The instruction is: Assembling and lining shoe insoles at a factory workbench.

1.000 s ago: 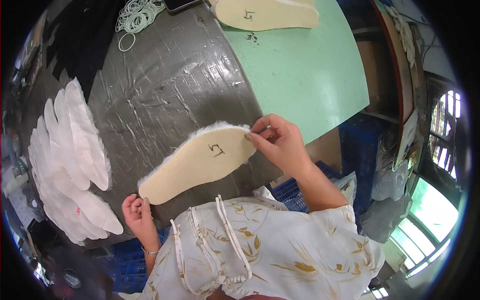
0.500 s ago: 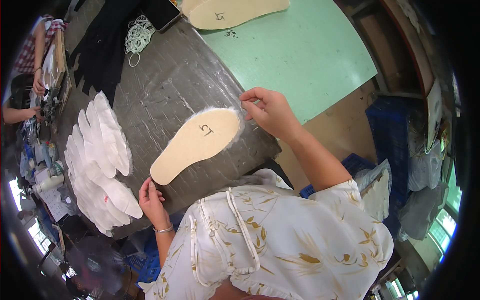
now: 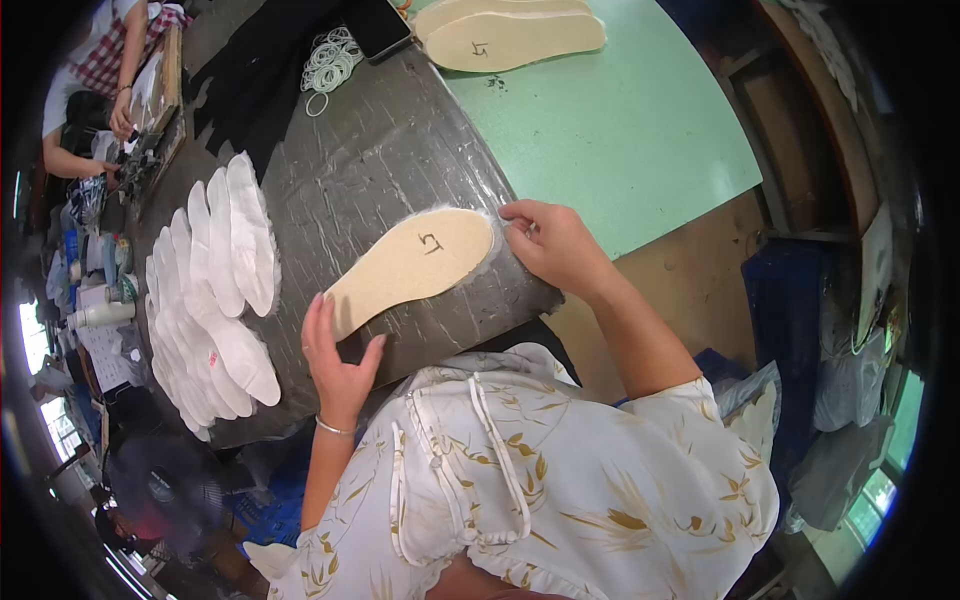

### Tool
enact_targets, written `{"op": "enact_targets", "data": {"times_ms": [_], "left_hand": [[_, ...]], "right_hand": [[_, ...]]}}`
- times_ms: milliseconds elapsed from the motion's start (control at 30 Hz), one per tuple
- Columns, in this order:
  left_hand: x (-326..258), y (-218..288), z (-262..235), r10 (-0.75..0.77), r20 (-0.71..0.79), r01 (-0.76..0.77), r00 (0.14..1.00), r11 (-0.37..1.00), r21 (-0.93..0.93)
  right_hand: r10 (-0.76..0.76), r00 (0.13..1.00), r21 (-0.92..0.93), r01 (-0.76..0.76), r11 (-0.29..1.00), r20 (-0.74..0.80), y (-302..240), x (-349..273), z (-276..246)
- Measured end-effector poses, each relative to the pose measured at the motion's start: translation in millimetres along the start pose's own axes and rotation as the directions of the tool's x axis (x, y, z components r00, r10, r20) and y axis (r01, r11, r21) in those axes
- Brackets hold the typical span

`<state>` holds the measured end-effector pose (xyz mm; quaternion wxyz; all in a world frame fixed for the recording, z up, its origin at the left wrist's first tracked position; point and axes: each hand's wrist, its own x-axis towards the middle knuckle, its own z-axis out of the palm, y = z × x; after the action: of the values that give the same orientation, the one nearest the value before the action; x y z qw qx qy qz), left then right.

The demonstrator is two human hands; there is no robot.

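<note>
A beige insole (image 3: pixel 415 262) with a dark handwritten mark lies on the dark table, and white fleece shows past its broad end. At its narrow end is my left hand (image 3: pixel 340 365), fingers over the tip and thumb held well apart. My right hand (image 3: pixel 560 245) is closed in a pinch right beside the broad end's fleecy edge; what its fingertips hold is too small to tell. Left of the insole, several white fleecy insoles (image 3: pixel 205 290) lie overlapped in a fanned stack.
Beige insoles (image 3: pixel 515 40) are piled on the green board (image 3: pixel 620 130) at the far side. Pale rubber bands (image 3: pixel 332 60), a black phone-like device (image 3: pixel 378 28) and black cloth (image 3: pixel 250 85) lie along the back. A co-worker's hands (image 3: pixel 120 120) are busy at the far left.
My left hand has risen from below the insole's narrow end onto its tip, and its thumb has spread. My right hand stays at the broad end. The view has shifted slightly.
</note>
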<state>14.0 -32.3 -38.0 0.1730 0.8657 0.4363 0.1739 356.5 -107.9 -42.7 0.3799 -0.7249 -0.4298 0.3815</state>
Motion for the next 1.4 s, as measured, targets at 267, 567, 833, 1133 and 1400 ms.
{"op": "enact_targets", "data": {"times_ms": [267, 567, 833, 1133, 1400], "left_hand": [[86.7, 28.4, 24.8, 0.233, 0.347, -0.251, 0.908, 0.968, 0.008], [118.6, 30.1, -10.9, 0.140, 0.381, 0.072, 0.914, 0.868, -0.491], [98.9, 25.1, -27.3, 0.336, 0.338, 0.273, 0.879, 0.227, -0.935], [91.9, 3.4, -27.6, 0.428, 0.415, 0.390, 0.803, 0.150, -0.909], [107.2, 9.7, -47.2, 0.449, 0.175, 0.133, 0.876, 0.122, -0.984]], "right_hand": [[-0.019, 0.995, 0.063, 0.026, 0.998, -0.102, 10.7, -15.4, -11.1], [-0.101, 0.995, 0.384, 0.097, 0.918, -0.010, 2.3, -16.8, -16.6], [-0.541, 0.841, 0.619, 0.426, 0.660, -0.001, -90.6, 30.5, -13.0], [-0.770, 0.634, 0.392, 0.691, 0.607, 0.075, -144.5, 40.5, 2.8], [-0.864, 0.499, 0.008, 0.866, 0.500, -0.061, -171.6, 29.6, 33.5]]}}
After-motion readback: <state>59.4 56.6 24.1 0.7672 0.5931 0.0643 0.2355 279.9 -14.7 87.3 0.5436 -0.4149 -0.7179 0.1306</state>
